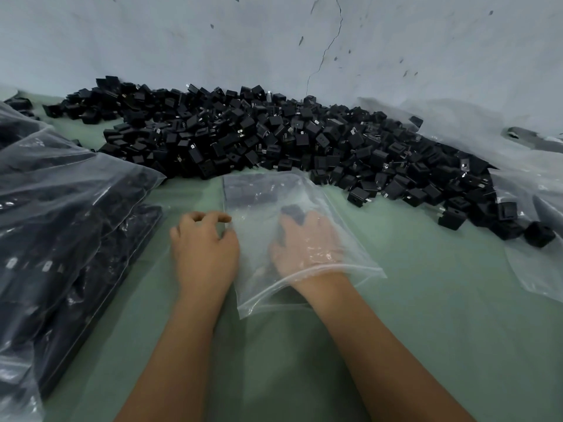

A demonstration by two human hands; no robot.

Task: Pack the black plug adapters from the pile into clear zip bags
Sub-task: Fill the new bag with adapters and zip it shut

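Note:
A big pile of black plug adapters [274,132] lies along the wall. In front of it a clear zip bag [262,193] lies flat on the green surface, with several adapters at its far end. My right hand [304,242] is inside the bag through its near opening, fingers curled round a black adapter [294,213]. My left hand [204,248] rests at the bag's left edge, fingers bent and pinching the plastic there.
Filled clear bags of adapters [61,223] are stacked at the left. Empty clear bags [533,208] lie at the right over part of the pile. A cracked pale wall [304,41] closes the back. Bare green surface [457,284] lies near the front right.

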